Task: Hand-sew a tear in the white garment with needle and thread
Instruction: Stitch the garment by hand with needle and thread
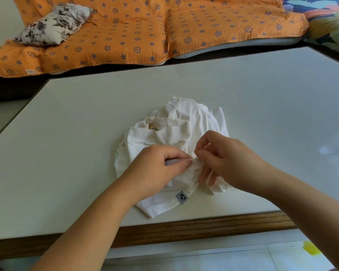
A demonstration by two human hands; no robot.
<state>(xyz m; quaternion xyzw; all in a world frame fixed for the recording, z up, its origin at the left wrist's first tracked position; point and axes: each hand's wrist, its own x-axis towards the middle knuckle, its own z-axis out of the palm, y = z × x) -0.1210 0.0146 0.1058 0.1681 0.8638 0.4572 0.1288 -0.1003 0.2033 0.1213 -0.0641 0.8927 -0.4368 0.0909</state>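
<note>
The white garment (176, 122) lay bunched by the table's (82, 118) near edge, with bare top left, right and far. The left hand (157, 169) pinched its fold; the right hand (229, 161) pinched the needle (196, 143) beside it.

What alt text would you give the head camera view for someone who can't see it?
Two bare hands work on a crumpled white garment on a pale table: the left hand pinches a fold, and the right hand pinches what looks like a thin needle just beside it. An orange patterned cover lies spread behind the table.
</note>
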